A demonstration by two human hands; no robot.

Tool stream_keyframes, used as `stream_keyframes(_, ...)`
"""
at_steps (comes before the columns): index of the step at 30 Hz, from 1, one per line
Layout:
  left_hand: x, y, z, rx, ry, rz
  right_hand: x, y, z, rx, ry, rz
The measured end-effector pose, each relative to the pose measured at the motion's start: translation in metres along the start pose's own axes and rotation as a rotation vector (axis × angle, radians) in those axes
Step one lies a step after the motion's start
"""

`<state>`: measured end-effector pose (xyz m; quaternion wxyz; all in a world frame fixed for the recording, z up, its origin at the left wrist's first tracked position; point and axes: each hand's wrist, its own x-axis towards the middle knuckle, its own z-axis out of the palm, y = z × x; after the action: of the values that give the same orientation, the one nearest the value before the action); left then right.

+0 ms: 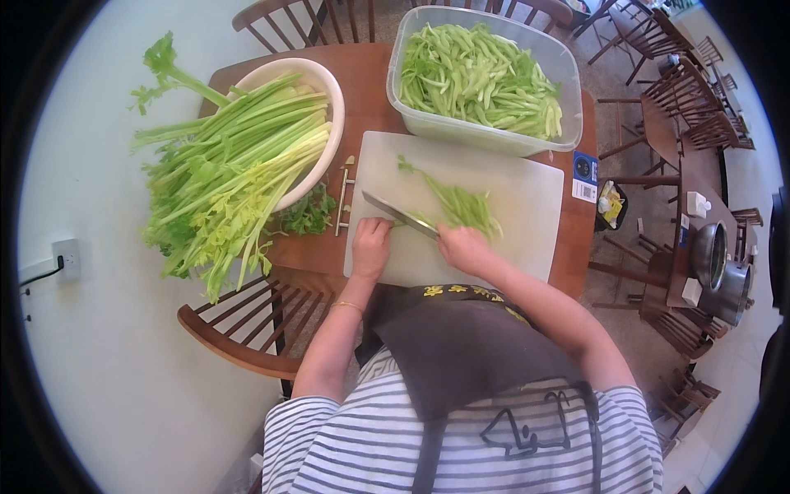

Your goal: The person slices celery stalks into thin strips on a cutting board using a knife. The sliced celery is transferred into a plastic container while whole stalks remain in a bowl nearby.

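Observation:
A white cutting board (518, 191) lies on the wooden table before me. My right hand (466, 250) grips a kitchen knife (401, 214), whose blade slants up and left across the board. My left hand (371, 247) is closed on a celery stalk (398, 223) at the board's left side; most of that stalk is hidden by the hand and blade. Beyond the knife rests a small pile of cut celery (466, 205), with one leafy sprig reaching toward the back of the board.
A clear plastic tub (494, 133) of celery pieces (475, 74) stands behind the board. To the left, a pale basin (336, 123) holds long leafy celery stalks (247, 148) hanging over its rim. Loose leaves (311, 210) lie beside a metal handle (342, 202). A wooden chair (241, 346) is near my left arm.

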<state>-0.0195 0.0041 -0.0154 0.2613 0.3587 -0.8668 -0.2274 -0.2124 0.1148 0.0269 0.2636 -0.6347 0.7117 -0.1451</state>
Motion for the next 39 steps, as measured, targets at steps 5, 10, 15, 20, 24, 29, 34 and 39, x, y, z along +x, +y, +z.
stream_keyframes(5,-0.002,0.004,-0.001,0.022,0.004,-0.001,-0.011,-0.007,-0.021,0.039,-0.103,0.01)
stream_keyframes(10,0.001,0.01,0.002,0.075,0.048,-0.023,-0.015,-0.014,-0.007,0.059,-0.097,0.084)
stream_keyframes(15,0.004,-0.002,0.004,0.194,0.017,-0.049,-0.005,0.003,0.01,0.241,0.033,0.093)
stream_keyframes(20,0.013,-0.047,-0.057,0.47,0.302,-0.224,-0.045,0.043,-0.007,0.372,0.105,0.212)
stream_keyframes(24,0.021,-0.036,-0.063,0.298,0.204,-0.227,-0.078,0.038,-0.059,0.713,-0.057,0.536)
stream_keyframes(29,0.058,0.009,0.012,0.027,0.093,-0.143,-0.124,0.074,-0.061,1.003,0.122,0.655)
stream_keyframes(34,0.07,0.028,0.068,-0.049,-0.06,-0.103,-0.15,0.108,-0.032,1.118,0.245,0.714)
stream_keyframes(39,0.04,0.074,0.095,-0.096,-0.052,-0.058,-0.143,0.098,-0.007,1.199,0.215,0.727)
